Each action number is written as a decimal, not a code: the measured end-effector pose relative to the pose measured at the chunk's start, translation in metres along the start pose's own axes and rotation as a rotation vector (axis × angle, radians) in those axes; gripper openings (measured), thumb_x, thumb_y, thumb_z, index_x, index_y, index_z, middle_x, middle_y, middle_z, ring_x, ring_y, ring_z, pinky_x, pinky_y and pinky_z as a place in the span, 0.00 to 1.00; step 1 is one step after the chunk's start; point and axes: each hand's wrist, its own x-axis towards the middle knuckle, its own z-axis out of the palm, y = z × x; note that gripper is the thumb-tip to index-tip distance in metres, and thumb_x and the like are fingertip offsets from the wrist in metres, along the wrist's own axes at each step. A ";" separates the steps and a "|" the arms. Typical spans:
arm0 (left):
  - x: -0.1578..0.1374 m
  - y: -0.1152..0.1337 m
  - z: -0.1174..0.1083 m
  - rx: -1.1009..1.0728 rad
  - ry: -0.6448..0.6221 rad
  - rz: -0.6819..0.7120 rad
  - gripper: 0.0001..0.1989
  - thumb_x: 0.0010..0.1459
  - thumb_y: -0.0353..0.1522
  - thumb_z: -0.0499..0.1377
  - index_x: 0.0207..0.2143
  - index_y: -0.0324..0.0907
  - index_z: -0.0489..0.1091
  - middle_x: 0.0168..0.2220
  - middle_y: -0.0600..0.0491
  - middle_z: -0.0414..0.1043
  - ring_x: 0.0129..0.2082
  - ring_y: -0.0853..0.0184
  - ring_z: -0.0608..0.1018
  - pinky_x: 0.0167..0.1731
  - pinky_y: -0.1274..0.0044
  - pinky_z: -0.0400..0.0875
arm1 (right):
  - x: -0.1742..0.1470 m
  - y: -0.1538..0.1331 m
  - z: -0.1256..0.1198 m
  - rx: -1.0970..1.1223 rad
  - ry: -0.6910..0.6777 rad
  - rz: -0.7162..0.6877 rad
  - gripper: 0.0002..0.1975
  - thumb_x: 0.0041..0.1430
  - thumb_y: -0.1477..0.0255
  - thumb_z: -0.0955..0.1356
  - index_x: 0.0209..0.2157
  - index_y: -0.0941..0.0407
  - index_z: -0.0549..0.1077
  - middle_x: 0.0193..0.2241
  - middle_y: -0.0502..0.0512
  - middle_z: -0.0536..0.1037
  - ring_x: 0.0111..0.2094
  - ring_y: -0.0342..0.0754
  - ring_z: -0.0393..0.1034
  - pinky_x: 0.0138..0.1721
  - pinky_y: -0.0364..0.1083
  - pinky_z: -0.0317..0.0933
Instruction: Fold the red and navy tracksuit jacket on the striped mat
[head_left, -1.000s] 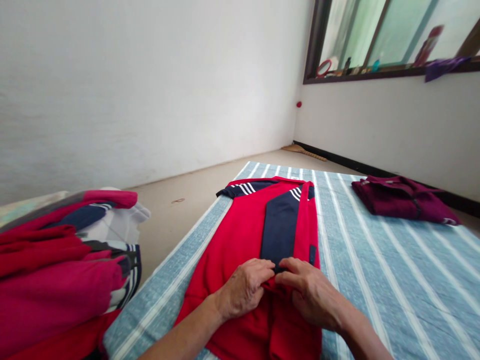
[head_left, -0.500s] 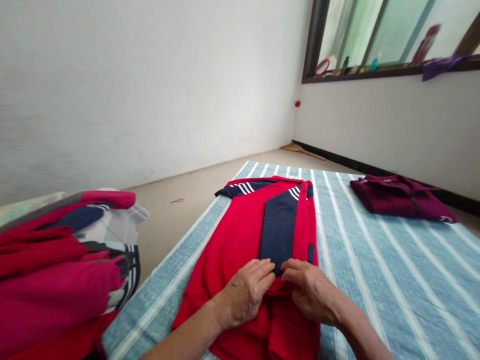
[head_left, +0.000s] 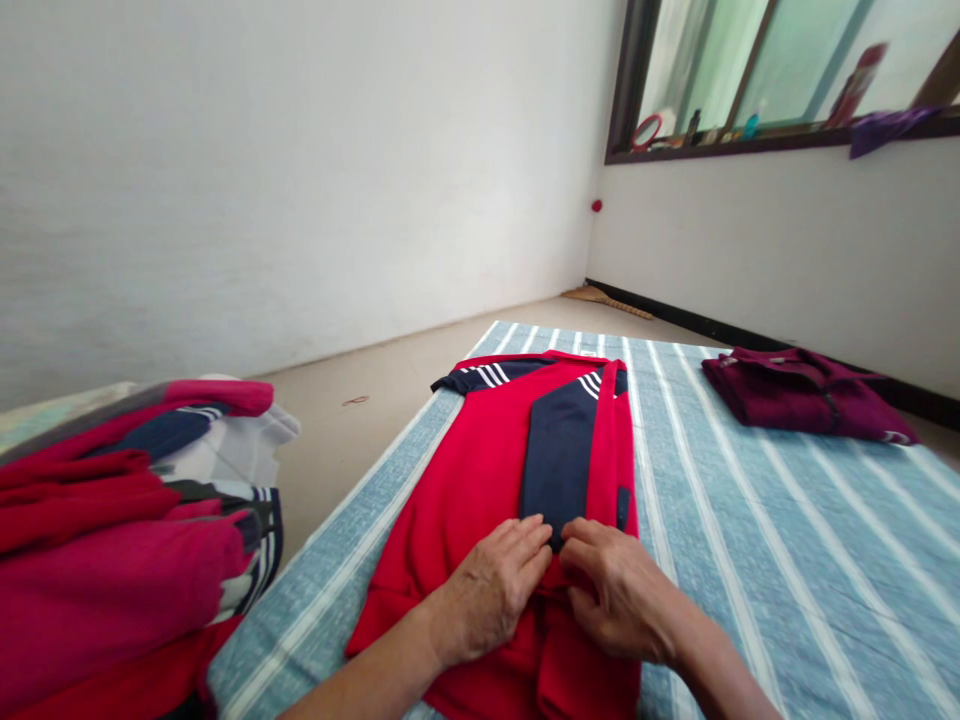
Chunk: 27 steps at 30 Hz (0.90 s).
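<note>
- While both hands are staying low on the red jersey (head_left: 480, 470), the left hand (head_left: 495, 585) is lying a little flatter than half a second ago, its fingers now reaching over the cloth rather than bunching it.
- The right hand (head_left: 611, 590) is sitting almost where it was, its fingertips curled and pinching a small fold of red cloth at the lower end of the navy panel (head_left: 559, 460).
- The two hands are nearly touching at the fingertips, side by side, with the panel's bottom edge just beyond them.
- The jersey is lying flat on the blue striped mat (head_left: 750, 520), stretching away from the hands toward the far wall, its white-striped navy sleeve (head_left: 487, 377) at the far end; it is keeping the same place as in the earlier frames.
- A folded maroon garment (head_left: 802, 392) is resting on the mat well apart to the right.
- A pile of red, navy and white clothes (head_left: 127, 520) is sitting off the mat to the left.
- A window sill (head_left: 750, 140) with small items is showing high on the right.
</note>
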 end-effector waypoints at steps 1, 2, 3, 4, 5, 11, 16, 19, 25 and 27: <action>0.000 0.000 0.001 0.011 -0.003 0.001 0.20 0.57 0.24 0.50 0.52 0.33 0.67 0.57 0.40 0.66 0.59 0.55 0.66 0.56 0.63 0.65 | 0.000 0.000 0.001 -0.016 0.003 -0.002 0.07 0.46 0.82 0.61 0.26 0.56 0.65 0.31 0.52 0.70 0.33 0.45 0.65 0.36 0.44 0.57; -0.001 0.000 0.001 0.025 -0.007 0.004 0.20 0.58 0.24 0.50 0.53 0.33 0.67 0.57 0.40 0.66 0.59 0.55 0.66 0.56 0.64 0.65 | 0.000 0.000 0.002 -0.026 0.004 -0.004 0.08 0.46 0.82 0.61 0.26 0.56 0.65 0.31 0.52 0.70 0.33 0.45 0.65 0.36 0.44 0.57; -0.001 0.000 0.002 0.038 -0.012 0.010 0.20 0.58 0.24 0.49 0.53 0.33 0.66 0.58 0.40 0.66 0.59 0.55 0.66 0.56 0.64 0.65 | 0.000 -0.001 0.002 -0.030 0.004 -0.005 0.08 0.46 0.82 0.60 0.25 0.56 0.65 0.31 0.52 0.70 0.32 0.45 0.65 0.36 0.44 0.57; -0.001 0.000 0.003 0.051 -0.015 0.016 0.20 0.59 0.24 0.49 0.53 0.33 0.66 0.58 0.40 0.65 0.59 0.55 0.66 0.56 0.64 0.65 | 0.000 -0.001 0.001 -0.026 0.005 -0.009 0.08 0.46 0.82 0.60 0.25 0.56 0.65 0.31 0.53 0.70 0.32 0.45 0.65 0.36 0.44 0.58; -0.001 0.000 0.003 0.061 -0.018 0.024 0.20 0.59 0.24 0.50 0.53 0.33 0.66 0.58 0.40 0.65 0.59 0.55 0.66 0.56 0.64 0.65 | 0.000 -0.001 0.001 -0.017 0.010 -0.013 0.08 0.46 0.82 0.60 0.25 0.56 0.65 0.31 0.53 0.70 0.33 0.45 0.65 0.36 0.44 0.58; -0.001 0.001 0.002 0.074 -0.065 0.026 0.20 0.59 0.23 0.49 0.55 0.31 0.65 0.58 0.39 0.64 0.60 0.55 0.64 0.57 0.64 0.64 | 0.000 0.003 -0.001 0.059 0.004 -0.040 0.08 0.44 0.83 0.61 0.23 0.56 0.65 0.32 0.52 0.71 0.34 0.44 0.66 0.39 0.43 0.58; -0.002 0.002 -0.001 0.049 -0.103 0.005 0.21 0.59 0.24 0.50 0.55 0.33 0.64 0.59 0.40 0.63 0.61 0.55 0.62 0.57 0.63 0.63 | -0.002 0.006 -0.004 0.108 -0.046 -0.042 0.07 0.46 0.82 0.62 0.21 0.56 0.66 0.31 0.50 0.72 0.32 0.42 0.66 0.35 0.41 0.57; -0.002 0.001 -0.001 0.053 -0.120 0.005 0.22 0.59 0.26 0.51 0.56 0.33 0.63 0.59 0.39 0.63 0.61 0.54 0.62 0.57 0.62 0.63 | -0.001 0.004 -0.009 0.119 -0.088 -0.027 0.08 0.50 0.78 0.65 0.20 0.57 0.68 0.31 0.50 0.72 0.34 0.42 0.67 0.36 0.40 0.57; -0.006 0.000 -0.005 0.028 0.002 0.077 0.19 0.62 0.26 0.49 0.54 0.37 0.66 0.58 0.43 0.66 0.60 0.57 0.64 0.57 0.64 0.64 | 0.004 0.002 -0.010 0.092 -0.100 0.001 0.13 0.57 0.74 0.65 0.19 0.57 0.70 0.28 0.50 0.72 0.30 0.41 0.66 0.31 0.40 0.55; -0.007 0.001 -0.007 0.002 0.023 0.103 0.18 0.63 0.26 0.47 0.53 0.37 0.67 0.56 0.45 0.68 0.59 0.59 0.66 0.56 0.66 0.65 | 0.004 0.004 -0.006 0.096 -0.085 -0.009 0.12 0.56 0.75 0.66 0.19 0.57 0.69 0.28 0.50 0.73 0.30 0.41 0.67 0.33 0.40 0.56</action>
